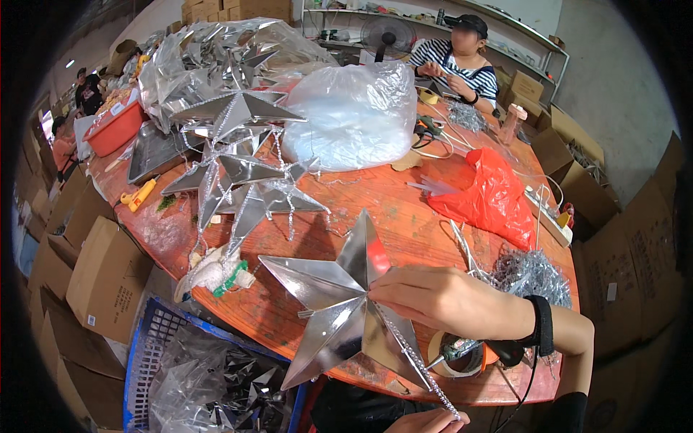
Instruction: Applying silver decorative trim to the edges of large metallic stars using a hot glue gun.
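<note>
I see the silver star [339, 310] low centre, propped over the orange bench [404, 216] edge. My worry: it could tip off toward the blue crate [144, 353] if that pinch slips. Right hand [433, 299] reaches across, grip closed on its centre; left hand [433, 421] at bottom edge pinches the beaded strand [415, 357] taut.

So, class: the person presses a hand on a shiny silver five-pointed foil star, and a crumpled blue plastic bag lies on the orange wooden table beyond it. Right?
One detail is wrong. The head view shows the crumpled plastic bag is red, not blue. The hand does press the shiny silver five-pointed foil star, on the orange wooden table.
</note>
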Demonstrator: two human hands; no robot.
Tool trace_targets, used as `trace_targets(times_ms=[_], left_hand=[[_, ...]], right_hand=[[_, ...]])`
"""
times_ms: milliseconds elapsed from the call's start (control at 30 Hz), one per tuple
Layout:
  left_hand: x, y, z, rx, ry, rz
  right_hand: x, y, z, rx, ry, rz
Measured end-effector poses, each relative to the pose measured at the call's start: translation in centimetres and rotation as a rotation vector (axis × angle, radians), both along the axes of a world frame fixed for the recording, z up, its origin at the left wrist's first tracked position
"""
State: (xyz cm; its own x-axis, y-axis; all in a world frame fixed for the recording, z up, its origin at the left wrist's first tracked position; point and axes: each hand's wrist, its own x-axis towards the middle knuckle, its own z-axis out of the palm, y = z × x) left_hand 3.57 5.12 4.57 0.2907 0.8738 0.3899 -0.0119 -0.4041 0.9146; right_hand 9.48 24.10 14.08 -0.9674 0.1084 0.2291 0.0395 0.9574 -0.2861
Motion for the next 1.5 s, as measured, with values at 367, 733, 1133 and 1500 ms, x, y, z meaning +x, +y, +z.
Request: trace_targets(times_ms=[367, 733, 1133, 1500], left_hand=[[0.1, -0.5, -0.9, -0.194, -0.022, -0.029], [0.3, -0.9, -2.2, -0.257, -0.002, 0.003], [0.3, -0.9, -2.5, -0.295, 0.073, 0.061], [0.2, -0.6, -2.1, -0.284, 0.083, 0.045]], right_hand=[[0.5, 0.0, -0.2, 0.038, 0.01, -0.033], [0.3, -0.1, -0.6, -0.01, 0.084, -0.016], [0.4, -0.1, -0.5, 0.031, 0.088, -0.041], [0.5, -0.4, 0.3, -0.012, -0.064, -0.075]])
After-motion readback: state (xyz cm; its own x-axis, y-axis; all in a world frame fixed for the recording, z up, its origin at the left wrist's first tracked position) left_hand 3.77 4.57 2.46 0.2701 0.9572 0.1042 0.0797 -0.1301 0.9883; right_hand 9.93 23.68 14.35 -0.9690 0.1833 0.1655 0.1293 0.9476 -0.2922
